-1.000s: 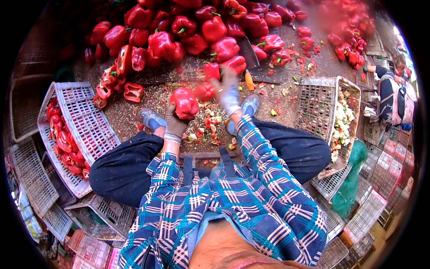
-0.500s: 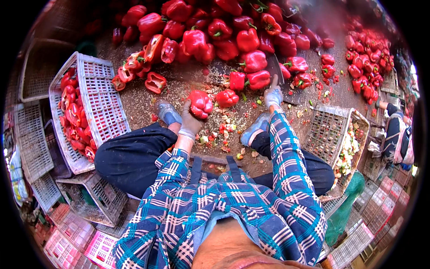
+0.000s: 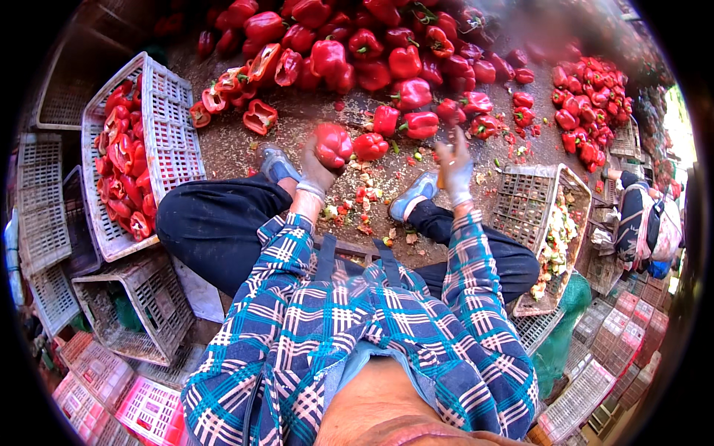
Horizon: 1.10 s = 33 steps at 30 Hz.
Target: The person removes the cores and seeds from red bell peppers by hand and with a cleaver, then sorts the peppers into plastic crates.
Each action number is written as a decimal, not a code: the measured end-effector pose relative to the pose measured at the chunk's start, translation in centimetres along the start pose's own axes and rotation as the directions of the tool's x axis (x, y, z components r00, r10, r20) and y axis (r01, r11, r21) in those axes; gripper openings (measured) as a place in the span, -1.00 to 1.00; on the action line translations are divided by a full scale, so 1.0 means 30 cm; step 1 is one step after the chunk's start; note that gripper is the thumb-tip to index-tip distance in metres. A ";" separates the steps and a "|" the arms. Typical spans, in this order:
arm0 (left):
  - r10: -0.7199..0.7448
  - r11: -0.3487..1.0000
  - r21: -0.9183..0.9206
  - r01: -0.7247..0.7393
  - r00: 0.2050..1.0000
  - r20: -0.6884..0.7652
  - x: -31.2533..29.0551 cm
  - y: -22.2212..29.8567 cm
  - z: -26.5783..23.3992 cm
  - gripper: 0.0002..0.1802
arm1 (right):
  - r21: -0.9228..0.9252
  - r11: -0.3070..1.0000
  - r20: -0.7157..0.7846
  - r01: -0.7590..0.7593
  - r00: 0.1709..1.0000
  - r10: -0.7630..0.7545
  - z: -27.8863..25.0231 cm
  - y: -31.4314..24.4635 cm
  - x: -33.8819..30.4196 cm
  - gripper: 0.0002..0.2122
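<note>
A red pepper (image 3: 333, 145) is clamped in the left grip (image 3: 315, 171) above the littered floor (image 3: 217, 137), apparently being readied for cutting, which calls for steadiness, while whether the blurred right grip (image 3: 456, 165) is closed on an orange handle (image 3: 441, 178) cannot be told.

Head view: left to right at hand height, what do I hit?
White crate of cut red peppers → halved pepper → left hand holding a whole red pepper → loose red pepper → right hand → crate of pale scraps → another person.
</note>
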State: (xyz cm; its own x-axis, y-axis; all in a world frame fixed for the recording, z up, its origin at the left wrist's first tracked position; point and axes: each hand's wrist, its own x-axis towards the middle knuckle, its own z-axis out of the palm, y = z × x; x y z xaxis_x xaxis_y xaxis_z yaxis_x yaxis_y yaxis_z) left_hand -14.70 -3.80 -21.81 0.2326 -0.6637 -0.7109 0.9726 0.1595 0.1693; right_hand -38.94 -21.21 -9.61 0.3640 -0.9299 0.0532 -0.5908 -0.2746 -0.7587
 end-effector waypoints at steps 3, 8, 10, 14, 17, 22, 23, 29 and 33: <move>-0.052 0.997 0.051 0.051 0.998 0.019 -0.025 -0.023 0.047 -0.30 | -0.075 0.962 0.094 0.262 0.962 -0.255 0.016 -0.190 -0.146 -0.52; -0.021 0.992 0.129 0.008 0.995 0.102 -0.098 -0.001 0.094 -0.36 | -0.006 0.864 0.249 0.503 0.838 -0.486 0.151 -0.314 -0.244 -0.68; -0.002 0.991 0.135 -0.010 0.996 0.088 -0.145 -0.010 0.146 -0.37 | -0.015 0.860 0.273 0.510 0.829 -0.487 0.162 -0.283 -0.250 -0.68; 0.018 0.990 0.142 -0.018 1.000 0.004 -0.160 0.010 0.131 -0.43 | -0.013 0.808 0.265 0.589 0.782 -0.565 0.157 -0.308 -0.261 -0.70; 0.036 0.993 0.116 -0.036 0.999 0.002 -0.115 0.016 0.058 -0.38 | 0.029 0.761 0.255 0.648 0.731 -0.633 0.139 -0.371 -0.276 -0.69; 0.025 0.993 0.103 -0.051 0.971 0.236 -0.178 0.012 0.122 -0.42 | -0.232 0.828 0.433 0.511 0.816 -0.383 0.227 -0.226 -0.223 -0.82; 0.046 0.995 0.082 -0.064 0.977 0.206 -0.185 0.011 0.124 -0.43 | -0.220 0.825 0.431 0.520 0.811 -0.396 0.239 -0.214 -0.197 -0.88; 0.174 0.979 0.064 -0.192 0.961 0.214 -0.183 0.130 0.078 -0.45 | -0.247 0.781 0.497 0.574 0.767 -0.406 0.371 -0.252 -0.127 -0.86; 0.416 0.757 0.353 -0.550 0.822 0.388 -0.184 0.146 0.136 -0.49 | -0.283 0.885 0.594 0.371 0.792 -0.142 0.441 -0.132 -0.053 -0.73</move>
State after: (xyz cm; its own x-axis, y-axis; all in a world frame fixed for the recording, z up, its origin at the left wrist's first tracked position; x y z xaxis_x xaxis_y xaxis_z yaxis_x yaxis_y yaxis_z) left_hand -11.73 -2.41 -14.35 0.5967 -0.7630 -0.2487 0.6082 0.2278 0.7603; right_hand -27.65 -15.39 -15.29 0.7996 -0.5523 -0.2358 -0.5916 -0.6568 -0.4676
